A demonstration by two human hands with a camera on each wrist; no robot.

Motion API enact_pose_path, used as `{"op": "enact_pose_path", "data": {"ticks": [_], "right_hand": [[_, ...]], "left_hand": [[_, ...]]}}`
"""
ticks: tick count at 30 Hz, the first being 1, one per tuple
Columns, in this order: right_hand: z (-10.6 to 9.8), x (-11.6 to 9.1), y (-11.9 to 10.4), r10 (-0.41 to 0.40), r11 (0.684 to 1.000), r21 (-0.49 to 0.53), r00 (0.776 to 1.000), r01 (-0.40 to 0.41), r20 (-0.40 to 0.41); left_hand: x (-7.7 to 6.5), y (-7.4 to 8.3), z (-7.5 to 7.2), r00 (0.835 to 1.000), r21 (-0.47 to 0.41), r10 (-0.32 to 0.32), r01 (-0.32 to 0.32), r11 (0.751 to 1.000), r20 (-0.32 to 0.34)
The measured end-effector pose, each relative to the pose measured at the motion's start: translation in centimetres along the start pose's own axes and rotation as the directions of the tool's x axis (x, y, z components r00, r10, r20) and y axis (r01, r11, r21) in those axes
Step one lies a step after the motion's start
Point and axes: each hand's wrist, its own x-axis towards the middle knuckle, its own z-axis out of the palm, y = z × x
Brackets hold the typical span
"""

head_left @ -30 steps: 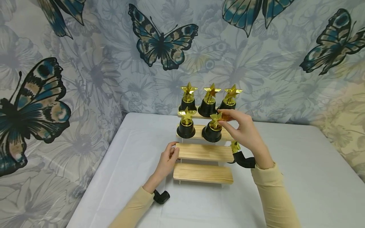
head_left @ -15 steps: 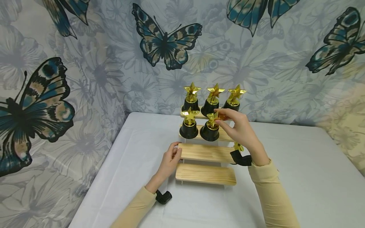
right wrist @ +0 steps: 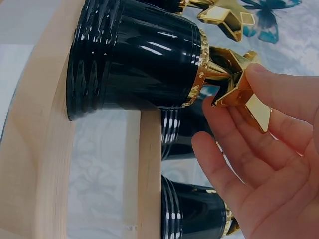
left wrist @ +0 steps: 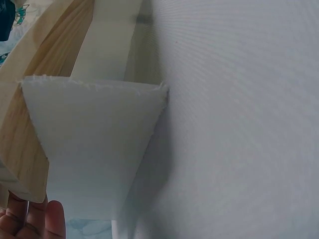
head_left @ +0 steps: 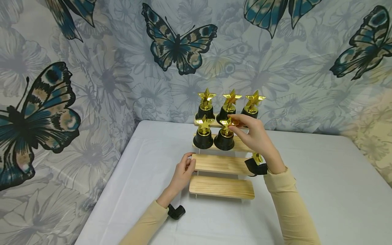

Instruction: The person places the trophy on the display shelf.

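My right hand (head_left: 249,132) pinches the gold star of a small black-based trophy (head_left: 224,141) between thumb and fingers. In the right wrist view that trophy's black base (right wrist: 134,55) sits on a wooden step, upright on the stand's second tier from the back. Left of it on this tier is another star trophy (head_left: 203,137). My left hand (head_left: 182,171) grips the left end of the wooden tiered stand (head_left: 222,164), at the second step from the front. In the left wrist view its fingertips (left wrist: 54,216) show at the plank's end.
Three star trophies (head_left: 229,102) stand on the stand's back tier. Another gold star (head_left: 257,157) shows partly behind the right wrist's black strap device (head_left: 256,167). The front step (head_left: 222,188) is bare wood. A white cloth covers the table (head_left: 321,190), with butterfly-print fabric behind.
The trophy in my right hand has shifted left along its tier, closer to the left trophy, and stands straighter. My left hand keeps its place on the stand. The head view panned slightly.
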Motion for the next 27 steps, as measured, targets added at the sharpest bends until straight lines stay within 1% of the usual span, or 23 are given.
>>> {"op": "enact_pose_path", "data": {"ticks": [10,18,21,23,27], "right_hand": [[0.0,0.2,0.1,0.022,1.000,0.002,0.999,-0.022,0.024],[0.0,0.1,0.0,0.037,0.999,0.024,0.999,-0.038,0.038],[-0.2,-0.1,-0.1,0.014,0.999,0.030,1.000,-0.014,0.022],[-0.7,0.0,-1.3,-0.001,1.000,0.029,1.000,0.001,0.002],[-1.4,-0.5,-1.6,-0.033,0.999,0.007,0.998,0.033,-0.055]], "left_hand": [[0.1,-0.2,0.0,1.000,-0.003,-0.003,0.003,1.000,0.002],[0.1,-0.1,0.0,1.000,0.003,-0.002,0.002,1.000,-0.001],[0.0,-0.1,0.0,1.000,0.004,-0.004,0.004,1.000,-0.001],[0.0,-0.1,0.0,1.000,0.002,-0.004,0.004,1.000,-0.002],[0.0,-0.1,0.0,1.000,-0.004,-0.004,0.004,1.000,-0.006]]}}
